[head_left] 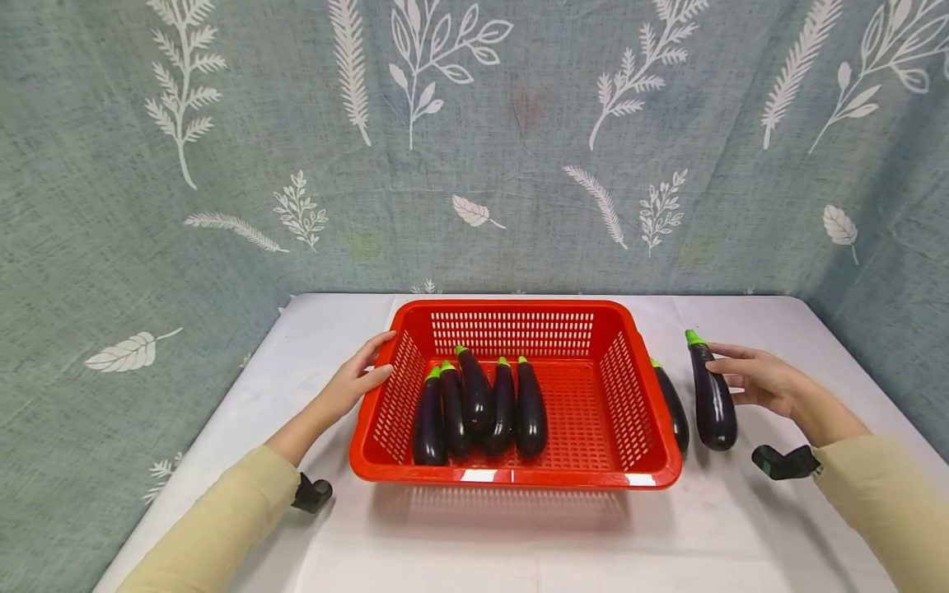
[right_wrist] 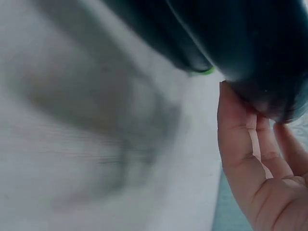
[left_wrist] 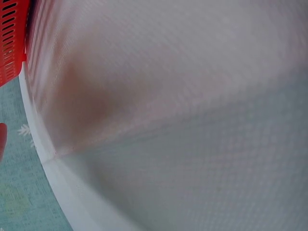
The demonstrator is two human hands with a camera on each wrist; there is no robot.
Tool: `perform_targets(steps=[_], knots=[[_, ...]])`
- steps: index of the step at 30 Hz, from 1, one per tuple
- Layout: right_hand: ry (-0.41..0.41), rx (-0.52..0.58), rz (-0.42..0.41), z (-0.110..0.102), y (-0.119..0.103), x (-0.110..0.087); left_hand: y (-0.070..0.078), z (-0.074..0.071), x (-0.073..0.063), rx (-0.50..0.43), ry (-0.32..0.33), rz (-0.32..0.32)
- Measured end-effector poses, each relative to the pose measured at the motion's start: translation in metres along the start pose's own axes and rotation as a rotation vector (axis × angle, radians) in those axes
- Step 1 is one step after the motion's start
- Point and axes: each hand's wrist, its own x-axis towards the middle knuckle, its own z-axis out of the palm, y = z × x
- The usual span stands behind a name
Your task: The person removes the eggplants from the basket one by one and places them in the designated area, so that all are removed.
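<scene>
Five eggplants (head_left: 477, 395) in red basket (head_left: 563, 478); one (head_left: 673, 409) beside it, one (head_left: 713, 399) in right hand (head_left: 769, 380).

Red slotted basket (head_left: 511, 476), upright. Five glossy dark eggplants (head_left: 477, 397) inside, green tips at far end. Sixth eggplant (head_left: 677, 416) outside, beside right wall; seventh eggplant (head_left: 715, 416) in right hand (head_left: 771, 384).

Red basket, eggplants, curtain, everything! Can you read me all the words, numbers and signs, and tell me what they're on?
There are none to read.
Red basket: no letters show; the white patches on its front rim look like shine.
Eggplants: no stickers or labels show.
Curtain: just white leaf pictures, no words.
Black gadgets by the wrists: too small to tell if anything is written there.
</scene>
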Motion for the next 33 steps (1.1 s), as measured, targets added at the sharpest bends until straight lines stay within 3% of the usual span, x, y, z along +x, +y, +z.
perform_targets(steps=[10,17,20,26,29,33], knots=[[-0.011,-0.039,0.037,0.007,0.017,0.014,-0.001,0.000,0.000,-0.004,0.000,0.009],[0.002,-0.146,0.032,0.015,0.021,0.016,-0.032,-0.002,0.012,-0.038,0.000,0.016],[0.002,-0.194,0.035,0.017,0.021,0.014,-0.035,-0.002,0.013,-0.038,0.001,0.015],[0.030,-0.253,0.044,0.018,0.020,0.015,-0.017,-0.001,0.006,-0.024,-0.001,0.024],[0.036,-0.240,0.040,0.018,0.020,0.016,-0.005,-0.001,0.001,-0.011,-0.003,0.023],[0.030,-0.228,0.037,0.018,0.021,0.018,0.001,0.000,-0.001,-0.006,-0.003,0.007]])
